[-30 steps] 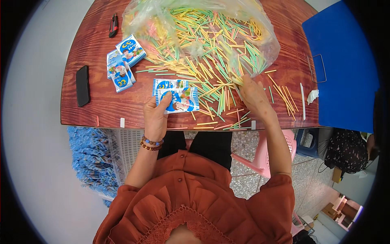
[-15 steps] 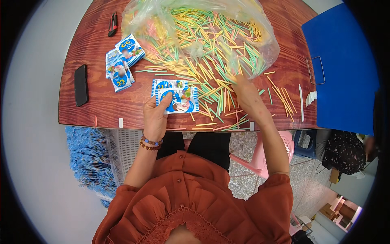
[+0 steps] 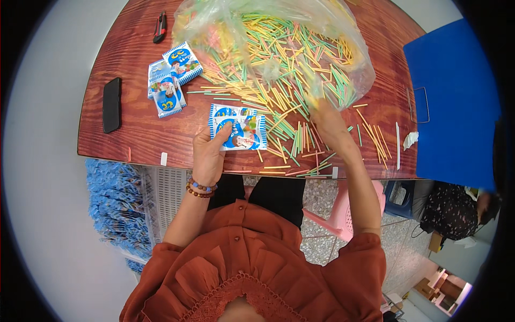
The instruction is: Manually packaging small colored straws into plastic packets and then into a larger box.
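My left hand (image 3: pixel 208 153) grips a few small blue and white printed packets (image 3: pixel 249 135), overlapping, with the thumb pressed on the top one. My right hand (image 3: pixel 330 126) reaches into a heap of short thin sticks (image 3: pixel 300 131) in yellow, green and pink, at the mouth of a clear plastic bag (image 3: pixel 360 64). Its fingers are drawn together at the bag's near edge, and what lies between the fingertips is hard to make out. More sticks fill the bag and spill out over the wooden table (image 3: pixel 145 126).
Several similar packets (image 3: pixel 170 102) lie to the left, near a red and black box cutter (image 3: pixel 160 28) and a black phone (image 3: pixel 111 105). A blue board-like thing (image 3: pixel 456 107) stands at the right beside a crumpled tissue (image 3: pixel 410 140). Many blue packets (image 3: pixel 112 209) fill a basket below left.
The whole view has shifted slightly, so the table things sit a little differently. My left hand still holds the packets; my right hand stays at the sticks by the bag's edge.
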Motion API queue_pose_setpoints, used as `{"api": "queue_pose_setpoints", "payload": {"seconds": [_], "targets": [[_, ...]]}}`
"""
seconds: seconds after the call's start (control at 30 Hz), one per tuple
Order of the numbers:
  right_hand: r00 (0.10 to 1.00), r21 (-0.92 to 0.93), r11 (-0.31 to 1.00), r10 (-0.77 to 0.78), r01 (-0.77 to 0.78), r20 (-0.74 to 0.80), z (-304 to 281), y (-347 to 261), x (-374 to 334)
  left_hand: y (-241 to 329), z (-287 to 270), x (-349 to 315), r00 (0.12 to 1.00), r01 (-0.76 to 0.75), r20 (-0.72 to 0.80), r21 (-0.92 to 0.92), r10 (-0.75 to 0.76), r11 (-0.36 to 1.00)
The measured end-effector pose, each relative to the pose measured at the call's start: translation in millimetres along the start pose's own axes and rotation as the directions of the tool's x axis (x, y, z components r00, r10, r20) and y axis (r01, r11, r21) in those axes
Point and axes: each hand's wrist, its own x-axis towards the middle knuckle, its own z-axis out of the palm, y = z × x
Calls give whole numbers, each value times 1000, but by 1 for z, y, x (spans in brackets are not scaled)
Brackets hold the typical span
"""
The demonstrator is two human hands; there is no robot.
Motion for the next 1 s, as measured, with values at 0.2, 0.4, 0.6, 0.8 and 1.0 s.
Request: {"api": "queue_pose_setpoints", "payload": {"seconds": [0.2,0.4,0.6,0.8,1.0], "targets": [[983,996,-89,183,14,2,14,-12,-4,-4,16,5,998,64,25,-84,-62,994],[962,797,-545,220,259,-163,18,-58,1,-11,31,13,987,159,25,-122,-157,980],[860,786,-373,347,493,-374,-2,-97,0,-10,36,12,988,151,3,-93,-151,984],[783,796,-225,454,562,-425,8,-122,-1,-13,42,9,991,123,58,-62,-119,991],[804,868,-58,410,493,-430,14,-128,2,-17,40,11,985,167,59,-163,-160,972]]}}
